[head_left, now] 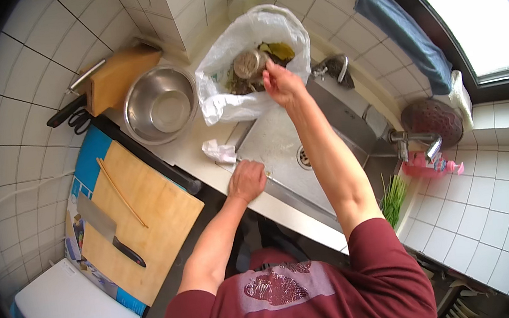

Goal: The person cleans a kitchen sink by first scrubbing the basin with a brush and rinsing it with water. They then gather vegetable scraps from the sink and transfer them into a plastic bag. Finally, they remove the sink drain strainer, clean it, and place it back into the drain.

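My right hand [282,82] reaches over a white plastic bag [225,108] that stands with its mouth spread behind the sink. Its fingers pinch the edge of a clear container [248,63], tilted inside the bag mouth; part of the grip is hidden. Yellow-green leafy scraps [280,51] and dark waste lie around the container. My left hand [246,181] rests with curled fingers on the front rim of the steel sink [274,145], with nothing seen in it. Just beyond that hand is a crumpled white piece of paper or plastic [219,151].
Left of the bag stands a steel bowl [137,120], beside a wooden knife block [120,73]. A cleaver [98,214] and chopsticks [122,193] lie on a wooden cutting board [168,230]. At right are a faucet [410,137], green stalks [393,199] and a pink bottle [418,168].
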The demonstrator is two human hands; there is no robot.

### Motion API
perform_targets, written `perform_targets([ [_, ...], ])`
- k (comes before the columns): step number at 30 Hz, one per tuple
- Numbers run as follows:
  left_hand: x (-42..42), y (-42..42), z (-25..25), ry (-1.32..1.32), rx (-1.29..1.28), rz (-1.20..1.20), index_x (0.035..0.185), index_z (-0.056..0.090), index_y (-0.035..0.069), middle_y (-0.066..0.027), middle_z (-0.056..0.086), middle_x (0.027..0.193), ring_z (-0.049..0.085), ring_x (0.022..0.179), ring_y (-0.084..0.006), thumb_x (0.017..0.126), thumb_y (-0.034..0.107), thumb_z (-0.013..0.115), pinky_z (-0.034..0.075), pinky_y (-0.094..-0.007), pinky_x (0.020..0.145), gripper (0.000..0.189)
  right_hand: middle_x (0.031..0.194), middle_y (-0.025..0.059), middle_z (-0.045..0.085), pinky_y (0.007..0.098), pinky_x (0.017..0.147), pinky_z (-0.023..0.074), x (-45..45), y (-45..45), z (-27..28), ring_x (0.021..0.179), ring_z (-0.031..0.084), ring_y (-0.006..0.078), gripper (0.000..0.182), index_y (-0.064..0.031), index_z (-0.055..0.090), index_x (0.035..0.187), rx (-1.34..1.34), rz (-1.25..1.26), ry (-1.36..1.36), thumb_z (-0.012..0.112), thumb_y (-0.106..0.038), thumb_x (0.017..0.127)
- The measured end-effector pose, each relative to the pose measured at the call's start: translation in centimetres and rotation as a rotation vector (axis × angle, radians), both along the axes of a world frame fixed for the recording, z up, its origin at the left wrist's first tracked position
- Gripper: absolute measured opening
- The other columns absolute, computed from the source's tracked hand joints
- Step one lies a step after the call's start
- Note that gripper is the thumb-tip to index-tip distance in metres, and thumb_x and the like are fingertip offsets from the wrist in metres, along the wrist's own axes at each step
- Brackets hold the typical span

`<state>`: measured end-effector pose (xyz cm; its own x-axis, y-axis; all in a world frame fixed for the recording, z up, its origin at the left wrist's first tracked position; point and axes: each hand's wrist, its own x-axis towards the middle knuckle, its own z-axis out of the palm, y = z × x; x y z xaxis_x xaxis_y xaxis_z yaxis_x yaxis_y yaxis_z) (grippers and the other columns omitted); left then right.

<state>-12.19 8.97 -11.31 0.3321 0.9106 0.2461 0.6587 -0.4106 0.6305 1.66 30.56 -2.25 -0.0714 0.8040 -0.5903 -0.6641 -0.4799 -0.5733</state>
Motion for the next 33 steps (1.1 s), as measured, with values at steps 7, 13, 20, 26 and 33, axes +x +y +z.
perform_targets([
  [7,-0.1,0.3,-0.2,0.050,-0.010,0.015,0.079,0.060,0.006,-0.0118,0.061,0.077,0.058,0.078,-0.0298,0.071,0.008,0.061,0.046,-0.0381,0.083,0.008,0.076,0.0021,0.061,0.0227,0.053,0.0542,-0.5,-0.2,-0.8,0.063,0.059,0.0110,0.018,-0.0046,0.060,0.097,0.008,0.144,-0.200,0.060,-0.021,0.090],
  [13,-0.1,-0.1,0.0,0.030,-0.006,0.021,0.078,0.060,0.005,-0.0120,0.062,0.077,0.059,0.077,-0.0295,0.071,0.007,0.061,0.046,-0.0387,0.084,0.008,0.072,0.0044,0.062,0.0252,0.053,0.0554,-1.2,-1.8,-2.3,0.061,0.061,0.0129,0.019,-0.0029,0.061,0.094,0.086,0.260,-0.103,0.060,-0.021,0.090],
  [20,-0.2,-0.2,-0.2,-0.002,0.008,0.043,0.074,0.056,0.005,-0.0119,0.059,0.073,0.057,0.074,-0.0310,0.071,0.007,0.060,0.046,-0.0391,0.080,0.005,0.077,-0.0004,0.060,0.0219,0.055,0.0539,-1.7,-3.5,-2.8,0.061,0.058,0.0080,0.022,-0.0038,0.061,0.098,0.109,0.342,-0.085,0.059,-0.024,0.091],
  [26,0.0,0.9,-0.2,-0.018,0.044,0.013,0.071,0.054,0.006,-0.0116,0.057,0.070,0.056,0.071,-0.0311,0.072,0.007,0.059,0.047,-0.0390,0.078,0.006,0.080,0.0022,0.062,0.0229,0.056,0.0542,-2.2,-3.4,-5.6,0.064,0.059,0.0093,0.020,-0.0026,0.061,0.096,-0.098,0.292,-0.382,0.059,-0.022,0.091],
  [33,0.3,0.2,0.0,-0.019,0.072,0.045,0.071,0.054,0.006,-0.0112,0.057,0.069,0.056,0.072,-0.0309,0.072,0.008,0.059,0.047,-0.0385,0.077,0.006,0.074,0.0047,0.062,0.0235,0.054,0.0542,-2.4,-2.3,-4.2,0.060,0.060,0.0127,0.020,-0.0021,0.062,0.092,0.065,0.215,-0.031,0.058,-0.021,0.092],
])
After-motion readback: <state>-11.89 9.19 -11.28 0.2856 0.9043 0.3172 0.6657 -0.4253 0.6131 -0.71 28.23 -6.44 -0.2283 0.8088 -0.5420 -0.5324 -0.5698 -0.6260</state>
